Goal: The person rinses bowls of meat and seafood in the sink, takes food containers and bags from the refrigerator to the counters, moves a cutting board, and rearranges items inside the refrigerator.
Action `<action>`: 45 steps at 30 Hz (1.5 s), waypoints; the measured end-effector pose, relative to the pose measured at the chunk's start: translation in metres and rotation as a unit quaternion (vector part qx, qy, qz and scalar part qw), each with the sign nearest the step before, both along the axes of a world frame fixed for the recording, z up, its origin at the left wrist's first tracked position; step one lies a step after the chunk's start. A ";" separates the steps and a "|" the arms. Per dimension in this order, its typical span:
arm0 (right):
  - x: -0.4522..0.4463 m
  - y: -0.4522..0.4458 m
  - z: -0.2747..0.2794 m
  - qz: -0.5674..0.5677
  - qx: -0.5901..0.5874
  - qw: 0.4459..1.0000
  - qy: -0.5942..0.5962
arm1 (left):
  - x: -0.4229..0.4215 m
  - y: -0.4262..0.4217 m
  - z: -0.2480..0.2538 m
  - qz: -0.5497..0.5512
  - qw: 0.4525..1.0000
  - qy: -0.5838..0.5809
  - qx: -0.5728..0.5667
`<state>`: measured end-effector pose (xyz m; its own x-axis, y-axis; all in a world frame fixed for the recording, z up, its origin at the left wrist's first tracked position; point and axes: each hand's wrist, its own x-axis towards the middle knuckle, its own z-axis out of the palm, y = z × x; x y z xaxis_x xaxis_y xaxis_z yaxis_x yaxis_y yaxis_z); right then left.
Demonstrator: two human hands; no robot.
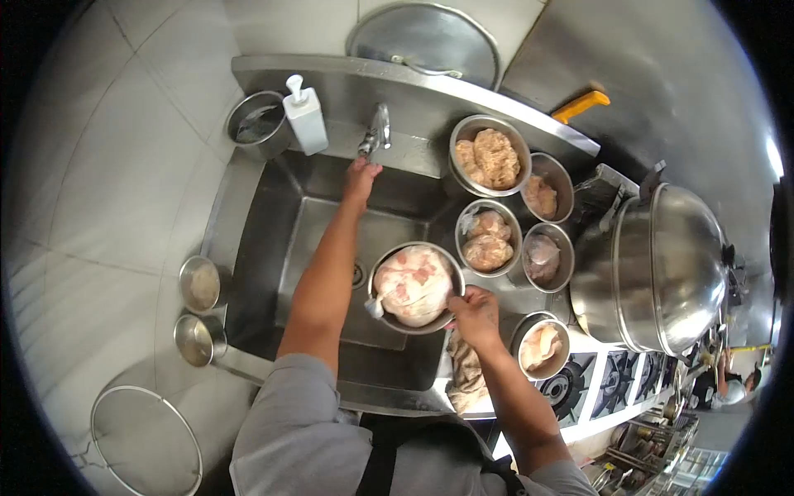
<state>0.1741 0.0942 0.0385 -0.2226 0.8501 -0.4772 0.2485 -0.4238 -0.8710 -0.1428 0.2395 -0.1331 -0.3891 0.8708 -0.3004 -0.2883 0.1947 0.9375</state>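
Note:
My right hand (476,316) grips the right rim of a round metal bowl (453,266), held over the sink. In the bowl lies a large lump of pale pink raw meat (412,285) that looks wrapped in a clear plastic bag, with a twisted end at the lower left. My left hand (361,180) reaches across the sink (318,236), its fingers closed at the faucet (378,132) on the back ledge. Their exact hold there is partly hidden. I cannot make out any running water.
Several metal containers of raw meat (495,159) stand right of the sink. Beyond them are a large domed steel pot (653,264) and stove burners (566,384). A white pump bottle (306,120) stands back left. A brown cloth (466,372) lies near my right forearm. Another person (724,384) is far right.

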 end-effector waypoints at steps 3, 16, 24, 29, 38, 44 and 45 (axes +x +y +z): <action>-0.014 0.005 0.008 0.019 0.000 0.999 -0.041 | 0.024 0.003 0.039 -0.105 0.956 -0.260 0.086; -0.119 0.091 -0.004 0.298 0.487 0.806 -0.152 | 0.051 -0.138 0.018 0.002 0.822 -0.558 0.109; -0.123 0.119 -0.021 0.289 0.440 0.834 -0.164 | 0.051 -0.124 0.039 0.063 0.875 -0.466 0.111; -0.132 0.112 -0.021 0.233 0.404 0.857 -0.221 | 0.043 -0.108 0.034 0.054 0.867 -0.490 0.071; -0.111 0.128 -0.057 0.218 0.353 0.880 -0.231 | 0.023 -0.100 0.037 -0.039 0.931 -0.357 -0.065; -0.125 0.130 -0.042 0.269 0.358 0.853 -0.269 | 0.057 -0.122 0.056 0.068 0.898 -0.434 -0.025; -0.127 0.132 -0.041 0.277 0.360 0.847 -0.277 | 0.054 -0.129 0.025 0.012 0.884 -0.462 0.073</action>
<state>0.0474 0.2259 -0.0023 -0.5939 0.8035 -0.0413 0.6906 0.4827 -0.5386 -0.0886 0.1106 -0.1084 -0.0552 0.9211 -0.3855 -0.9462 0.0750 0.3147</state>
